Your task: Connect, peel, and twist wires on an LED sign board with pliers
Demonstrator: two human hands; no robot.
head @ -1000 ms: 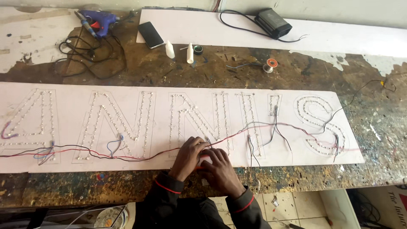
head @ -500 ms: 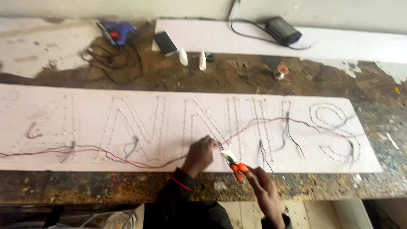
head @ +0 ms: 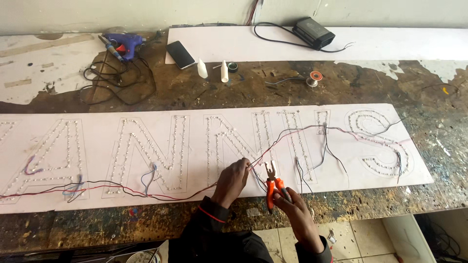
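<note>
A long, worn desk (head: 341,83) is seen. One long white board (head: 204,151) is laid across it, running left to right. One pair of orange pliers (head: 272,184) is held near the board's near edge, tips pointing far. The right hand (head: 295,214) is clenched on the pliers. Red and black wires (head: 146,192) are pinched by the left hand (head: 233,180).

I'm looking down at a sign-making workshop. The bench (head: 204,95) is scarred wood, stained and paint-spattered. A long white sign board (head: 195,199) carries letter outlines studded with small lights and trailing red and black wires (head: 122,187). Behind it lie a blue glue gun (head: 124,43), a solder spool (head: 316,77), glue bottles (head: 202,69) and a black power supply (head: 313,32).
</note>
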